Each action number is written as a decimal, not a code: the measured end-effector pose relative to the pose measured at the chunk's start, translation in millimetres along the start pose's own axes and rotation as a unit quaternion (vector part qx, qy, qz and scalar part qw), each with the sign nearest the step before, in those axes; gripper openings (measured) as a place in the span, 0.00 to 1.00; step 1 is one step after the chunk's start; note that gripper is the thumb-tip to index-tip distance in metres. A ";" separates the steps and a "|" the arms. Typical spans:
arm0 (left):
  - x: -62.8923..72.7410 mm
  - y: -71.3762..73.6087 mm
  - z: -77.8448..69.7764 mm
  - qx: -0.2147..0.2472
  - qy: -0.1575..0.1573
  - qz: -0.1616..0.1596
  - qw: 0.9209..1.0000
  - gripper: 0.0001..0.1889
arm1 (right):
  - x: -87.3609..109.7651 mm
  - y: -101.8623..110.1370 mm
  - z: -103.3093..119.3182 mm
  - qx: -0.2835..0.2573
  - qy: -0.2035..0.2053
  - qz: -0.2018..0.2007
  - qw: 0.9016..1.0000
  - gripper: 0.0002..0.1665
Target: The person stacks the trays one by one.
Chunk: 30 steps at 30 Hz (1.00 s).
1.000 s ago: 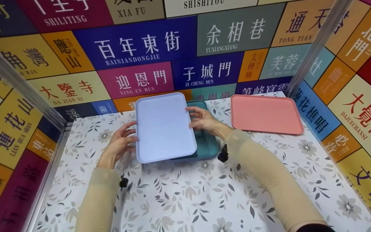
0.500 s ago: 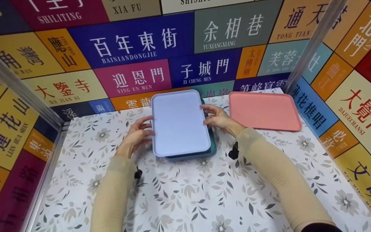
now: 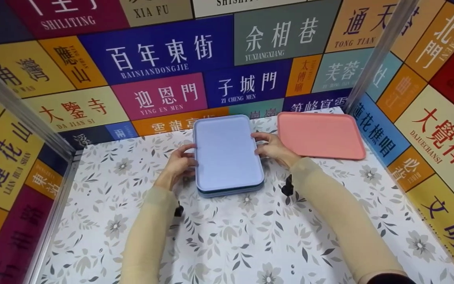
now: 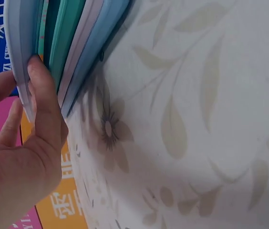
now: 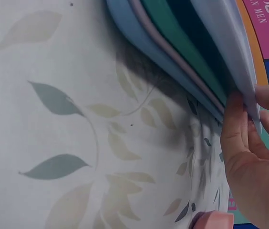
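A rectangular lavender-blue tray [image 3: 227, 152] is gripped at its two long sides, its thumbs-and-fingers hold clear in both wrist views. My left hand [image 3: 179, 165] pinches the left edge, and my right hand [image 3: 273, 149] pinches the right one. Directly beneath lies a stack: a green tray [image 4: 67, 40], a pale pinkish-lilac tray [image 4: 83, 40] and a light blue tray [image 4: 103, 39] at the bottom. A narrow gap shows between the held tray and the green one in the right wrist view. From above, the lavender-blue tray hides most of the stack.
To the right on the table [image 3: 219, 244], a pink tray [image 3: 321, 136] lies flat by itself. The tablecloth is white with grey leaves and flowers. Colourful lettered wall panels [image 3: 156, 51] border the table behind and at both sides.
Both hands have carried the lavender-blue tray rightward and lowered it over the stack, nearly lining up the edges. Less of the green tray shows from above. The pink tray stays put.
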<state>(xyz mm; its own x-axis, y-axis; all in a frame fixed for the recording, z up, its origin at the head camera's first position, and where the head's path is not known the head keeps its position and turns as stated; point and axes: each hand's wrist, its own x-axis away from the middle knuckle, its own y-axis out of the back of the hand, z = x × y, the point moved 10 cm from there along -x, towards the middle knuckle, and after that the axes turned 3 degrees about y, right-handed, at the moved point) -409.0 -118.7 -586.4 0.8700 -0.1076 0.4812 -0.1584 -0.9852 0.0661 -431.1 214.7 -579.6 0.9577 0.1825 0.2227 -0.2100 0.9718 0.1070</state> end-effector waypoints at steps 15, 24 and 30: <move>3.0 -2.2 -6.1 -0.112 -0.020 -0.052 0.992 0.36 | -1.4 -5.4 6.1 0.128 0.060 -0.031 0.989 0.44; 6.3 -3.2 -12.6 -0.149 -0.035 -0.068 0.986 0.36 | 3.4 -6.1 10.1 0.173 0.070 -0.036 0.982 0.40; 11.4 -6.1 -22.0 -0.207 -0.048 -0.092 0.973 0.35 | 7.8 -3.1 16.6 0.197 0.095 -0.035 0.975 0.34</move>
<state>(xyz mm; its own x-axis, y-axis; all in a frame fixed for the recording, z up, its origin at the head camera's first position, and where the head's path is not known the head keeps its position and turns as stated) -408.4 -111.0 -562.1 0.9374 0.0334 0.3465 -0.1539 -0.8532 0.4984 -426.2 210.6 -562.1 0.9838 0.1783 0.0211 -0.1657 0.8566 0.4887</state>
